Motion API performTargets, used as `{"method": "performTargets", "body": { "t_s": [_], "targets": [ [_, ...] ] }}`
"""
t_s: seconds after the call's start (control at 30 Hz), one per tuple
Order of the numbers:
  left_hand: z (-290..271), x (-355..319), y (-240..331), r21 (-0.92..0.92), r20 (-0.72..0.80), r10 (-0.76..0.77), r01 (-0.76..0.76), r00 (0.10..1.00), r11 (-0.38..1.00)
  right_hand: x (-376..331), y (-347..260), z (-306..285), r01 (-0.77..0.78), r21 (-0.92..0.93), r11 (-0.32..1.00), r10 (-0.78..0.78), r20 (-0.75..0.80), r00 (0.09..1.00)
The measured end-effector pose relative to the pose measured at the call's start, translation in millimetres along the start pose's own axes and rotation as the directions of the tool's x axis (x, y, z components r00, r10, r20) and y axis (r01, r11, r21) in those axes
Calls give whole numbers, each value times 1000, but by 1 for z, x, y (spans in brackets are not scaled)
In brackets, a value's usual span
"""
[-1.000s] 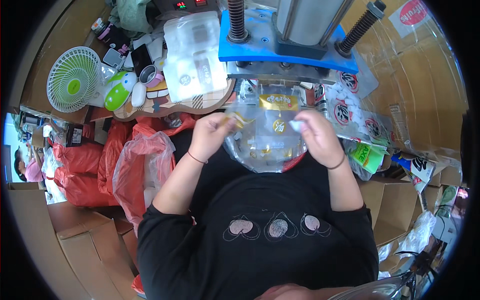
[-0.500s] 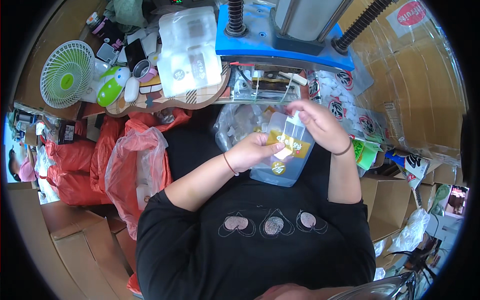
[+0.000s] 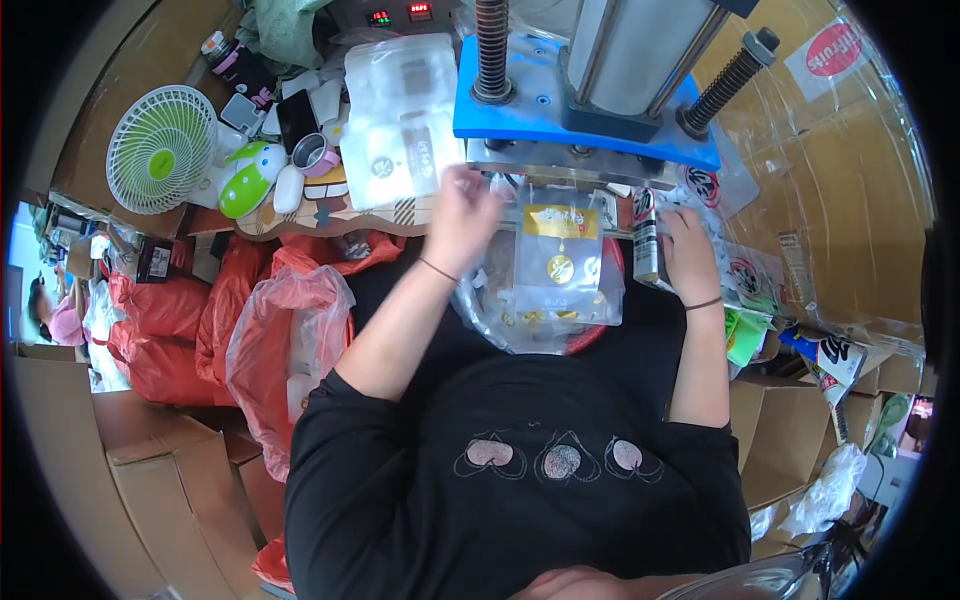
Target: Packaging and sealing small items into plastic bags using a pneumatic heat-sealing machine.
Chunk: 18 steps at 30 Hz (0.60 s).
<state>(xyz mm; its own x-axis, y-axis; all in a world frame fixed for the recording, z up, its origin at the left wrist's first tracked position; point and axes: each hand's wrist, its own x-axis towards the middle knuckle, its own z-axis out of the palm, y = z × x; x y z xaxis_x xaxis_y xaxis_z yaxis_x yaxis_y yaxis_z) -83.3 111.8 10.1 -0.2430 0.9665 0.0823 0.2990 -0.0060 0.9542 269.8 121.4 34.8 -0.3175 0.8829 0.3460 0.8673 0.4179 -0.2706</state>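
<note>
your left hand: blurred, fingers curled, near the blue press plate; cannot tell whether its grip has anything. your right hand: grip partly open, fingers bent over small white pieces; any hold hidden. gold-banded clear pouch: just below the press plate, over a red-edged container.

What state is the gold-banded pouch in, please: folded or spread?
Spread: the pouch shows its gold band and round emblem flat, no fold visible.
</note>
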Motion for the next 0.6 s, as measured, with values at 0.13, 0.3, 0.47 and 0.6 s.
{"method": "performTargets", "body": {
  "t_s": [0.13,0.3,0.47,0.6],
  "targets": [
    [-70,15,-29,895,123,448,-294,885,336,8,-12,-17,36,-217,976,-42,-23,999],
    [-77,-37,-36,777,468,447,-596,763,204,-2,-9,-19,-111,-202,973,157,224,962],
    [-51,-60,-22,-24,249,17,-11,968,1000,-1,-32,-36,-81,-25,996,83,150,985],
    [-24,-71,10,-33,491,-50,76,870,997,-2,-83,-25,61,669,740,-113,35,993]
  ]
}}
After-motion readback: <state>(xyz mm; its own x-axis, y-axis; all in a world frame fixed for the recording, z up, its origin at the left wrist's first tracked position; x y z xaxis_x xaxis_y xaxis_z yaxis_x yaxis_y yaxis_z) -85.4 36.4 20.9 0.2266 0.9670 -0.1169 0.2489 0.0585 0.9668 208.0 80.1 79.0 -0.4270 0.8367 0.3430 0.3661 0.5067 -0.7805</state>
